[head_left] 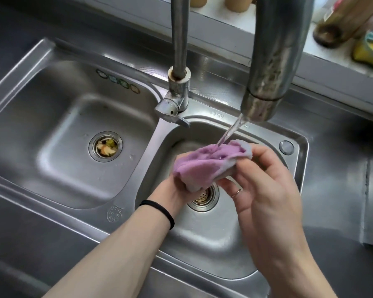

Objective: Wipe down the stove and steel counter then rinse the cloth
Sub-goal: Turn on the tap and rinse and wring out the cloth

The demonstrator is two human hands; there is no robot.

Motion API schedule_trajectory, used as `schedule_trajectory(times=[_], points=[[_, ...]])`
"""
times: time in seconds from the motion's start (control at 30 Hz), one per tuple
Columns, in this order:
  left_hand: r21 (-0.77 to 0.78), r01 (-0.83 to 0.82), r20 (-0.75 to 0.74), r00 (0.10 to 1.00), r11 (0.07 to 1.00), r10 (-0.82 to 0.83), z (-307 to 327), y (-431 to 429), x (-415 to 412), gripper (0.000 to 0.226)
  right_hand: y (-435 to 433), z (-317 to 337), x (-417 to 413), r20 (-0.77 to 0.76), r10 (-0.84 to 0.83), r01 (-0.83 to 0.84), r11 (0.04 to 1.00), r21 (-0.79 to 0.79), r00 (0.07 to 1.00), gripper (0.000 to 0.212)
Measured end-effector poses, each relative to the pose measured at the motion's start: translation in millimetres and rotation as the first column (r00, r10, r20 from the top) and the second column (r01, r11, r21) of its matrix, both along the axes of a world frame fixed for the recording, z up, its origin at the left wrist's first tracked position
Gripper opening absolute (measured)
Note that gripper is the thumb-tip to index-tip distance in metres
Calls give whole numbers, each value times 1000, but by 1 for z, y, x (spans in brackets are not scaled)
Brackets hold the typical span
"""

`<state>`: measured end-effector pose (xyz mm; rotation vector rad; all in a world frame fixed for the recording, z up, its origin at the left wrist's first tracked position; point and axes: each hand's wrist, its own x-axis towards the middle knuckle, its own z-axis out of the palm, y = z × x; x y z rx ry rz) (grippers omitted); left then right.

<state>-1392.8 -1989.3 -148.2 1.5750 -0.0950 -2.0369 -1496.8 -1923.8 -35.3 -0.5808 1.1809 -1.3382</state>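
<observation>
A purple and grey cloth (207, 164) is held over the right basin of a steel double sink (297, 136). My left hand (170, 193) grips its near left end from below; a black band circles that wrist. My right hand (267, 186) pinches the cloth's right end between thumb and fingers and wears a thin ring. A stream of water (229, 133) runs from the wide spout (265, 100) onto the top of the cloth.
The tap body with its lever (177, 104) stands between the basins. Food scraps sit in the left basin's drain (106, 146). A strainer (205, 197) lies under the cloth. A bottle (332, 29) and a yellow-green scrubber (368, 48) rest on the back ledge. Steel counter (342, 190) extends right.
</observation>
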Motion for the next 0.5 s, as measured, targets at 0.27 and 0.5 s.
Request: schedule_trajectory(times=[0.27,0.5], points=[[-138,-28,238,969,990,61,17,-26,-13,20,-31,-67,0,1,-181,151,824,546,983,21],[-504,442,658,753,742,-1,23,-22,-9,7,-48,-101,16,345,-175,-137,687,714,922,38]])
